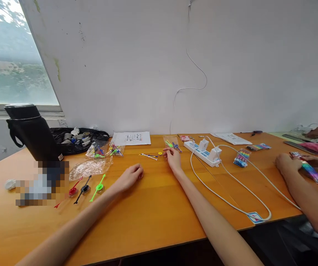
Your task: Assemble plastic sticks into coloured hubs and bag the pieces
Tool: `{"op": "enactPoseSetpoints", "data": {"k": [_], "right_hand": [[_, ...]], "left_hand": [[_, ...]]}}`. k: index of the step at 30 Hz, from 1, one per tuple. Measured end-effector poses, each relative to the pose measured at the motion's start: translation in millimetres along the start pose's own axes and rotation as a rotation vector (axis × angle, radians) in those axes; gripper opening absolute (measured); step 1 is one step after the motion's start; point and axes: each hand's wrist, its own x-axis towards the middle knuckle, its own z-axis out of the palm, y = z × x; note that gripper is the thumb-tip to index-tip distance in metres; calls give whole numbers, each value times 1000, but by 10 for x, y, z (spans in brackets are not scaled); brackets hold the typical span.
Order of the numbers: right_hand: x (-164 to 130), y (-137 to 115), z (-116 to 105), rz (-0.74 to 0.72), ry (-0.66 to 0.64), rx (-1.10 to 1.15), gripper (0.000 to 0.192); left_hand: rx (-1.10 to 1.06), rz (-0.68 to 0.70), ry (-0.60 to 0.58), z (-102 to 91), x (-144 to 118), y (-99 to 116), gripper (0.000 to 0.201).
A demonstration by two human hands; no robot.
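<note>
Item: my right hand, fingers pinched on a small bag of coloured sticks. Item: my left hand, loosely curled, empty, resting on the table.

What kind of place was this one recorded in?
Probably a small hand-assembly or packing workroom: a shared orange table against a bare wall, small bags of coloured plastic sticks, a power strip, and a co-worker's hand beside a colourful packet.

pixelated patch: blurred out, contents unreadable, left of the left fingers
paper sheet: print too small to read, beyond the fingers
co-worker's arm: cut off by the right edge
</note>
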Motion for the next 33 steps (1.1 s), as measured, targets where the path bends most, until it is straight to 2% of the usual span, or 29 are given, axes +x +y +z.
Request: {"op": "enactPoseSetpoints", "data": {"k": [4, 7, 10, 14, 18, 20, 23, 28, 31, 33], "right_hand": [[55, 99, -109, -235, 163, -398, 19], [85, 150, -47, -369, 98, -666, 25], [139, 201, 9, -328, 25, -774, 20], [189, 227, -2, -255, 40, -725, 11], [140, 123, -22, -286, 45, -569, 14], [60, 37, 5, -362, -30, -469, 17], [-122, -103, 105, -461, -223, -340, 19], [-458, -341, 319, -554, -502, -239, 26], [-571, -442, 374, -595, -573, -221, 23], [-572, -456, 367, -614, -591, -216, 29]], "left_hand": [[108, 53, 6, 78, -99, -56, 33], [110, 59, 0, 53, -145, -3, 31], [100, 69, -3, 46, -149, 16, 29], [66, 77, -1, 57, -145, -9, 29], [-68, 87, 38, 69, -128, -52, 27], [-179, 81, 35, 80, -112, -79, 22], [-334, 48, 30, 95, -86, -119, 9], [-639, -49, 87, 66, -54, -131, 32], [-743, -100, 81, 36, -53, -119, 35], [-764, -108, 103, 28, -55, -120, 35]]}}
